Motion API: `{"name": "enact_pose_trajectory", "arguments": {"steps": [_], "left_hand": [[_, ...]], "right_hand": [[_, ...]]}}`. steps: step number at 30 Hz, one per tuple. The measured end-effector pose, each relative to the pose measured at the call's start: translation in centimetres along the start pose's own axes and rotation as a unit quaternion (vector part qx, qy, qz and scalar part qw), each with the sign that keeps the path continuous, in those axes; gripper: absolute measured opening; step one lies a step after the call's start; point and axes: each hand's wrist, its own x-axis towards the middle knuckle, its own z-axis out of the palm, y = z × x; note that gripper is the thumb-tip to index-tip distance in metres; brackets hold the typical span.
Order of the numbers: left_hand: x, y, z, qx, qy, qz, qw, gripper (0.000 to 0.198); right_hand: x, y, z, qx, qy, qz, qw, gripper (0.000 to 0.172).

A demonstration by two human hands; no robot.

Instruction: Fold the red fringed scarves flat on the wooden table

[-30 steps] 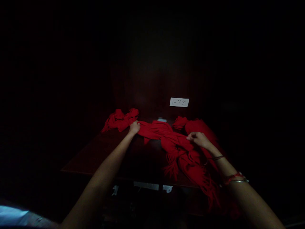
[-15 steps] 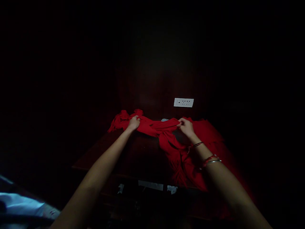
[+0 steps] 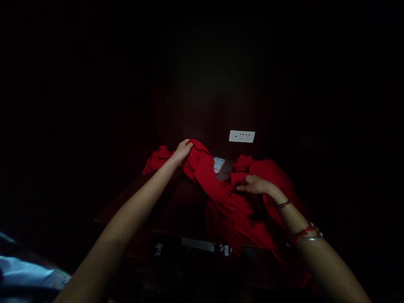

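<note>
A long red fringed cloth [image 3: 205,172] lies bunched over a dark tabletop, and part of it hangs over the front edge. My left hand [image 3: 183,151] grips a raised fold of it near the back, fingers closed. To the right, my right hand [image 3: 252,184] is at another part of the cloth, its fingers bent and pressed together; what lies between its fingertips is hard to make out. A small pale card-like item [image 3: 218,165] shows on the table between the two hands.
A white socket plate [image 3: 241,136] is on the dark wall behind the table. Pale strips [image 3: 198,244] show below the table's front edge. At the lower left is a light bluish-white sheet or fabric [image 3: 27,271]. The surroundings are very dark.
My left hand has lifted its part of the cloth up and slightly right. My right hand has moved down toward me. More of the pale item is uncovered.
</note>
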Motion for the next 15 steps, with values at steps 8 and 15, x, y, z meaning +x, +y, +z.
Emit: {"name": "enact_pose_trajectory", "arguments": {"steps": [8, 15], "left_hand": [[0.2, 4.8, -0.1, 0.323, -0.017, 0.247, 0.913, 0.018], [1.5, 2.3, -3.9, 0.562, -0.062, 0.249, 0.786, 0.02]], "right_hand": [[4.1, -5.1, -0.3, 0.115, 0.153, 0.064, 0.979, 0.024], [3.3, -1.6, -13.2, 0.036, 0.372, 0.018, 0.927, 0.023]]}}
